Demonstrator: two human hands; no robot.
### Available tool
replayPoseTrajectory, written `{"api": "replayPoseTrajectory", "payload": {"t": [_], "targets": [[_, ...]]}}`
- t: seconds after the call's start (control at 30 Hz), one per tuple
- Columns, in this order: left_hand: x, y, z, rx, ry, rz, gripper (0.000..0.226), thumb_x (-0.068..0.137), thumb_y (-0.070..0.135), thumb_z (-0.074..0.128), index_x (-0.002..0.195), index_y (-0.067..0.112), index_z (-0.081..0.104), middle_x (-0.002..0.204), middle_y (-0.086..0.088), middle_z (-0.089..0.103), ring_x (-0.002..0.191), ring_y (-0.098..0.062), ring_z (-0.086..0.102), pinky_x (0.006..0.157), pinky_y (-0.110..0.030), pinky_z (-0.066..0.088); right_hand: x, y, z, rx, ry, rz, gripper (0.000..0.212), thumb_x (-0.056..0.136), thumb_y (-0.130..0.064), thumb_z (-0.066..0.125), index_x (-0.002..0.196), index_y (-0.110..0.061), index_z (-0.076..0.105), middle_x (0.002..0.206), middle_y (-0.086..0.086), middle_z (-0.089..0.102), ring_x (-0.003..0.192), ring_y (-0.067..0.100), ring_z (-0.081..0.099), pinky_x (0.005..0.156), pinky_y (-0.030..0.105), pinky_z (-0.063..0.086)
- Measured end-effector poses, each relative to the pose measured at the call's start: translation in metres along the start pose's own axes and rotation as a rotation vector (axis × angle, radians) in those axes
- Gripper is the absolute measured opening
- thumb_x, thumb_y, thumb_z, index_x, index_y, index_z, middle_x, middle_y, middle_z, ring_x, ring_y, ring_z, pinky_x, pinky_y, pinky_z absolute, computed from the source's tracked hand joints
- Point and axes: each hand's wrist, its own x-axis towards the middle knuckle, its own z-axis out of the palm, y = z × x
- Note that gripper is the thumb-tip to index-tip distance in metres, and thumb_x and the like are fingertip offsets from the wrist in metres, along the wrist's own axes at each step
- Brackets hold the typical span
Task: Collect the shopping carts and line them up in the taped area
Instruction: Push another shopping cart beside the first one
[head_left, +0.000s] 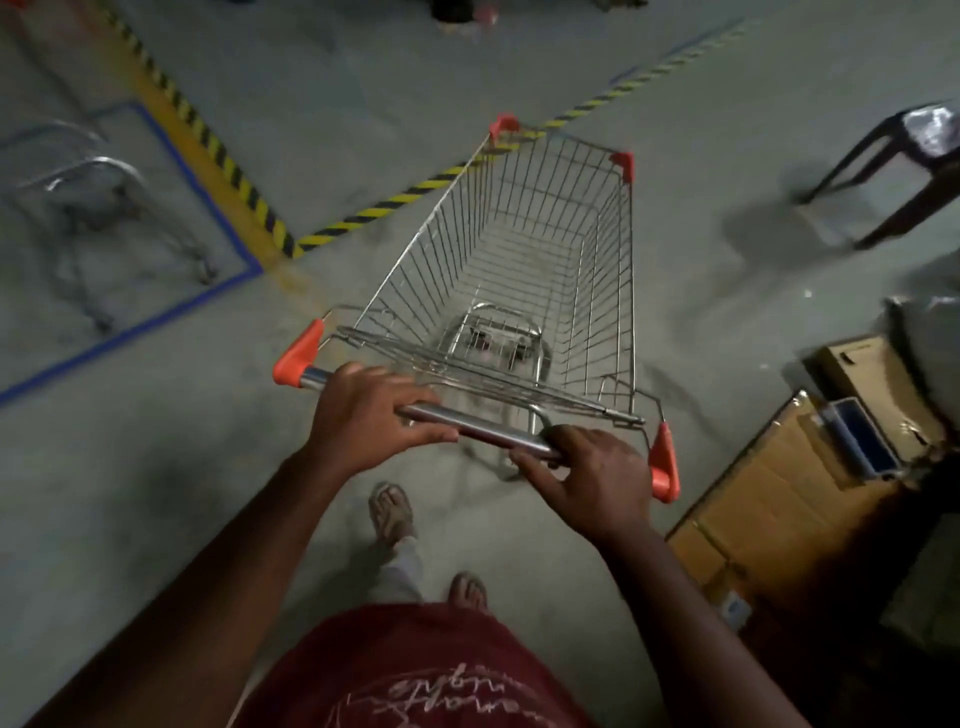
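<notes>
An empty wire shopping cart (524, 260) with orange corner caps stands in front of me, its nose pointing up and slightly right. My left hand (363, 410) grips the left part of its chrome handle bar (467, 428). My right hand (592, 478) holds the right part, fingers curled over the bar. The blue tape outline (208, 197) marks an area on the floor at the left. Inside it stands another cart (98, 208), blurred, with only its chrome frame clear.
Yellow-and-black hazard tape (218, 150) runs diagonally beside the blue outline, and a second strip (415, 192) passes under the cart's nose. Cardboard boxes (789, 499) are stacked close at the right. A dark plastic stool (904, 161) stands at the far right.
</notes>
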Motion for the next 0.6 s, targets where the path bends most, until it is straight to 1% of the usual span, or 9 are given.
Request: {"api": "replayPoseTrajectory", "payload": {"t": [0.13, 0.2, 0.3, 0.43, 0.6], "targets": [[-0.070, 0.002, -0.015, 0.010, 0.053, -0.178, 0.058, 0.072, 0.090, 0.062, 0.096, 0.039, 0.079, 0.085, 0.017, 0.076, 0.083, -0.009, 0.070, 0.083, -0.035, 0.045, -0.018, -0.034, 0.002, 0.026, -0.031, -0.075, 0.061, 0.089, -0.085, 0.046, 0.091, -0.030, 0.072, 0.072, -0.006, 0.069, 0.071, 0.019, 0.069, 0.060, 0.034, 0.050], [-0.107, 0.001, -0.022, 0.020, 0.079, -0.253, 0.057, 0.070, 0.089, 0.065, 0.093, 0.039, 0.079, 0.081, 0.017, 0.073, 0.081, -0.008, 0.069, 0.082, -0.035, 0.046, -0.031, -0.053, 0.003, 0.051, -0.037, -0.120, 0.061, 0.088, -0.086, 0.048, 0.087, -0.030, 0.072, 0.067, -0.006, 0.067, 0.066, 0.019, 0.068, 0.057, 0.034, 0.049], [-0.163, 0.000, -0.034, 0.061, 0.089, -0.370, 0.058, 0.069, 0.091, 0.064, 0.090, 0.038, 0.079, 0.077, 0.018, 0.071, 0.078, -0.006, 0.066, 0.080, -0.034, 0.043, -0.050, -0.085, 0.006, 0.053, -0.051, -0.212, 0.062, 0.087, -0.086, 0.050, 0.084, -0.029, 0.072, 0.061, -0.007, 0.064, 0.059, 0.018, 0.065, 0.053, 0.030, 0.046], [-0.229, -0.014, -0.054, 0.051, 0.137, -0.461, 0.055, 0.068, 0.089, 0.069, 0.089, 0.039, 0.079, 0.078, 0.020, 0.073, 0.078, -0.004, 0.067, 0.081, -0.033, 0.044, -0.069, -0.137, 0.012, 0.048, -0.049, -0.337, 0.059, 0.089, -0.083, 0.052, 0.080, -0.027, 0.070, 0.059, -0.008, 0.061, 0.055, 0.018, 0.062, 0.051, 0.028, 0.045], [-0.312, -0.041, -0.079, 0.031, 0.195, -0.561, 0.056, 0.067, 0.090, 0.069, 0.088, 0.039, 0.079, 0.078, 0.018, 0.074, 0.078, -0.005, 0.069, 0.081, -0.033, 0.046, -0.093, -0.211, 0.024, 0.040, -0.086, -0.421, 0.062, 0.090, -0.083, 0.047, 0.079, -0.026, 0.069, 0.062, -0.007, 0.061, 0.056, 0.017, 0.060, 0.052, 0.030, 0.044]]}}
